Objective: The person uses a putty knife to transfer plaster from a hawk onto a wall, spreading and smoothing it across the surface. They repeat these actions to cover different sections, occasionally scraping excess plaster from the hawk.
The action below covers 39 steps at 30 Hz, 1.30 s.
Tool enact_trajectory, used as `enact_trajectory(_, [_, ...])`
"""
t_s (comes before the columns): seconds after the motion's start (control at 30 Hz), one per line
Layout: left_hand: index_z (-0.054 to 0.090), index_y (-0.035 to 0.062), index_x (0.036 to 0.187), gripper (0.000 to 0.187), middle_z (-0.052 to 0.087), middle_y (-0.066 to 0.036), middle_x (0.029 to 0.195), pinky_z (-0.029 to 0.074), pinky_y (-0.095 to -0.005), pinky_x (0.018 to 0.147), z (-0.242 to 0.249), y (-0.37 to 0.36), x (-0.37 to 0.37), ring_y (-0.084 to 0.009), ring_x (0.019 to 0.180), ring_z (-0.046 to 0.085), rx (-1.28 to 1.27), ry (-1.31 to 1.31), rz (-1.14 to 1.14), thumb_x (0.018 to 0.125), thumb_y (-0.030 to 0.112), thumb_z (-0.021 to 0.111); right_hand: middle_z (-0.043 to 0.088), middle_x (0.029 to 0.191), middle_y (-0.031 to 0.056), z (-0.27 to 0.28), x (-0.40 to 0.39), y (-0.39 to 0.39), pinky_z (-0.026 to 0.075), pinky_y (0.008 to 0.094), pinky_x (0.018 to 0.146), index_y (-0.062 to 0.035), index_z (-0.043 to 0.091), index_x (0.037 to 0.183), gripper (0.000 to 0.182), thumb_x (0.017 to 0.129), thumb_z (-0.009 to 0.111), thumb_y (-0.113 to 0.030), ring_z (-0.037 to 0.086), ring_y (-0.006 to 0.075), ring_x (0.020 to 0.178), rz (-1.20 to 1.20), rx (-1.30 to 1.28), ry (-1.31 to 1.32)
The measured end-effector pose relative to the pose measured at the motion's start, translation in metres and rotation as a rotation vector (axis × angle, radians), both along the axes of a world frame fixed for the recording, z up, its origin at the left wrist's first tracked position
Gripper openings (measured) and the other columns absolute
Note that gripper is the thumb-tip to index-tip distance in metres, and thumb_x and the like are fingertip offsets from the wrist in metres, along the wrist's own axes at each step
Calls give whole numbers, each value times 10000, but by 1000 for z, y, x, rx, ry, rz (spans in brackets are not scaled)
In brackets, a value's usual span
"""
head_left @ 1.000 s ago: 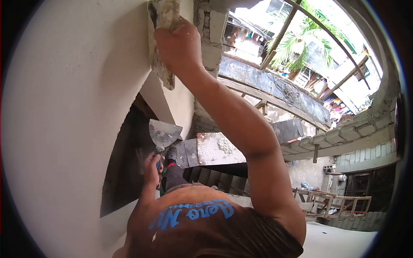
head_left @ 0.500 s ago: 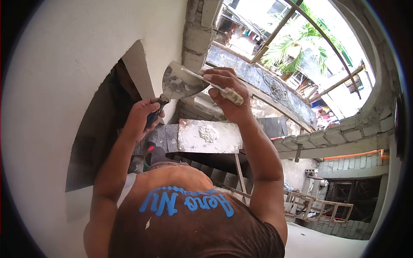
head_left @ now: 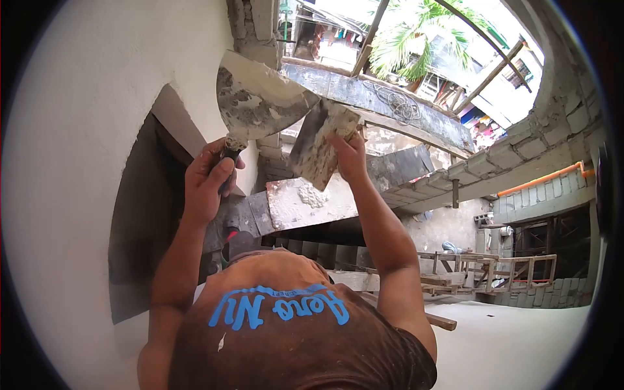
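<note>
My left hand (head_left: 211,179) is wrapped round the dark handle of a wide putty knife (head_left: 257,97), whose broad blade points up and is smeared with pale plaster. In my right hand (head_left: 351,156) is a flat, plaster-crusted plate (head_left: 322,143), tilted, its upper end beside the right corner of the knife's blade. Whether the two touch I cannot tell. Behind and below them lies a whitish board (head_left: 292,211) with a heap of wet plaster (head_left: 313,194) on it.
A smooth pale wall (head_left: 78,149) with a dark slanted opening (head_left: 146,214) stands on the left. Rough blockwork (head_left: 481,211) borders a large opening at upper right, with a palm (head_left: 416,39) outside. A wooden frame (head_left: 494,270) is at lower right.
The view has shifted. The plate in my right hand has turned from edge-on to showing its broad crusted face, lower and more to the right of the knife. The knife blade now faces the camera more fully.
</note>
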<state>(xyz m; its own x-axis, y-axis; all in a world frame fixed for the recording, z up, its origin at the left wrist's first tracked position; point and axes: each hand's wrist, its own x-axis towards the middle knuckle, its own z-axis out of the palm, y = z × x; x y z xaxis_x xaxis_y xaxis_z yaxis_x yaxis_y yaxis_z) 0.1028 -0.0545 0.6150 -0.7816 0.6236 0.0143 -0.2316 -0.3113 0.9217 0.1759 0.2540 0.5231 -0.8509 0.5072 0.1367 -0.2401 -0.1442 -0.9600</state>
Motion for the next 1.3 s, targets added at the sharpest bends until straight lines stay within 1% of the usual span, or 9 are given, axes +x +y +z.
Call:
enact_trajectory(0.03, [595, 7, 1239, 315, 654, -92, 943, 465, -230, 571, -8, 3, 0, -124, 682, 592, -121, 344, 121, 962, 154, 628, 682, 980, 124, -6, 2, -5, 584, 375, 785, 16, 614, 1109, 255, 856, 590, -7, 700, 239, 840, 26, -348, 41])
enact_trajectory(0.17, [582, 15, 1297, 376, 642, -121, 1107, 485, -297, 745, -21, 5, -14, -187, 866, 604, -342, 1265, 329, 938, 94, 660, 687, 958, 143, 3, 1, -50, 593, 433, 791, 11, 611, 1101, 299, 878, 560, -182, 703, 275, 827, 53, -756, -54])
enact_trajectory(0.2, [599, 22, 1277, 381, 629, -141, 1117, 496, -374, 794, -24, 5, -15, -265, 910, 597, -361, 1311, 327, 905, 43, 676, 668, 923, 130, 8, -2, -59, 584, 436, 761, 0, 604, 1052, 256, 870, 560, -175, 689, 268, 805, 118, -859, -46])
enact_trajectory(0.3, [607, 23, 1266, 389, 629, -142, 1090, 498, -391, 778, -40, -10, -28, -310, 908, 592, -560, 1592, 318, 884, 26, 679, 654, 903, 122, 4, -16, -69, 568, 456, 736, -14, 592, 1005, 224, 863, 551, -182, 671, 263, 789, 210, -974, -38])
enact_trajectory(0.5, [586, 18, 1283, 393, 632, -168, 1119, 491, -416, 849, -82, -72, -63, -351, 985, 599, -835, 1396, 458, 899, 45, 665, 664, 944, 139, 48, -70, -68, 583, 451, 772, 17, 584, 1064, 269, 852, 558, -146, 686, 281, 848, 236, -872, 10])
enact_trajectory(0.57, [573, -5, 1283, 371, 626, -190, 1161, 478, -434, 908, -106, -95, -62, -375, 1062, 588, -868, 1164, 532, 932, 94, 642, 666, 973, 134, 76, -123, -52, 590, 446, 758, 27, 572, 1111, 290, 849, 565, -97, 691, 276, 851, 166, -700, 132])
enact_trajectory(0.7, [549, -31, 1300, 379, 607, -230, 1239, 437, -447, 1013, -152, -128, -44, -387, 1159, 572, -911, 848, 640, 972, 151, 607, 686, 888, 112, 159, -255, -25, 544, 355, 676, 25, 635, 955, 176, 843, 617, -109, 675, 213, 781, -34, -178, 328])
enact_trajectory(0.87, [530, -40, 1316, 393, 598, -240, 1266, 431, -439, 1033, -155, -141, -28, -389, 1200, 563, -914, 700, 633, 992, 177, 581, 678, 772, 128, 222, -388, 2, 487, 380, 663, 68, 654, 943, 287, 800, 653, -180, 650, 204, 739, -341, 470, 78])
enact_trajectory(1.3, [524, -66, 1303, 420, 604, -259, 1242, 445, -441, 1002, -157, -164, -25, -406, 1180, 572, -981, 510, 651, 1016, 239, 559, 645, 727, 103, 214, -383, -42, 480, 367, 651, 53, 665, 876, 286, 751, 685, -204, 588, 187, 689, -223, 465, 106])
